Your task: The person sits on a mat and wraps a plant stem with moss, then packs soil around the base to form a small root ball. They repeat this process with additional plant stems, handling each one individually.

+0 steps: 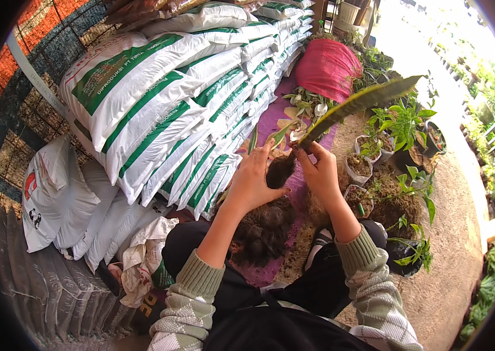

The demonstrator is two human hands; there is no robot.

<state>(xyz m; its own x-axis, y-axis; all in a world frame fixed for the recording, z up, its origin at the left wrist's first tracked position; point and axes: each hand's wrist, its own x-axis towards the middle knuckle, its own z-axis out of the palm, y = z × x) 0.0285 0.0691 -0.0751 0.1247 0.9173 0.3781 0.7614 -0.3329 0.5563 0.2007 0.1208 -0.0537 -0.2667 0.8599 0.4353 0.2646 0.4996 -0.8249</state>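
A long snake plant leaf with yellow edges slants up to the right, its lower end pinched between the fingers of my right hand. My left hand curves, thumb and fingers apart, around the left side of a dark clump of soil below the leaf's base; whether it presses on the clump cannot be told. Smaller green leaves with pale edges stand just beyond my left fingertips. Beneath my hands, between my knees, a dark fibrous heap of roots and soil lies on a purple patterned sheet.
White and green filled sacks are stacked high at the left. A pink cloth-wrapped bundle lies ahead. Small bagged plants and a black-potted plant stand at the right on rough ground. A crumpled white sack lies by my left knee.
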